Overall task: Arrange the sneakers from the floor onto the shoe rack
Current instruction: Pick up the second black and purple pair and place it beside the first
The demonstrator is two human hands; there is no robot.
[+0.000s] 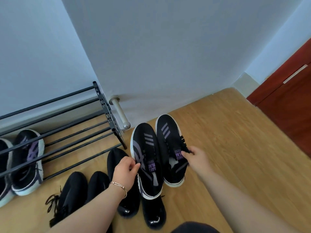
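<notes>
1. Holding one sneaker in each hand, I am partway through the task, judging from the head view. My left hand (125,172) has its fingers (134,166) pinched shut on the collar edge of the left-hand sneaker (146,157); my right hand (196,158) has its fingers (186,154) closed on the tongue and laces of the right-hand sneaker (171,148).
2. Status, done: a purple-and-black pair (25,162) lies under the bars of the shoe rack (67,125), at the left edge of the view. I cannot tell whether it rests on a lower tier or on the floor (227,140).
3. Status, remaining: the held pair hangs just right of the rack's end post, side by side, toes toward the wall, not yet on any tier. Four black shoes (99,185) stand on the floor near my left forearm, so I judge most of the work is left.
4. Appearance of the held pair: black knit uppers, white soles, three purple stripes near each toe, a purple tongue label. The knit looks soft; both collars fold under my pinch.
</notes>
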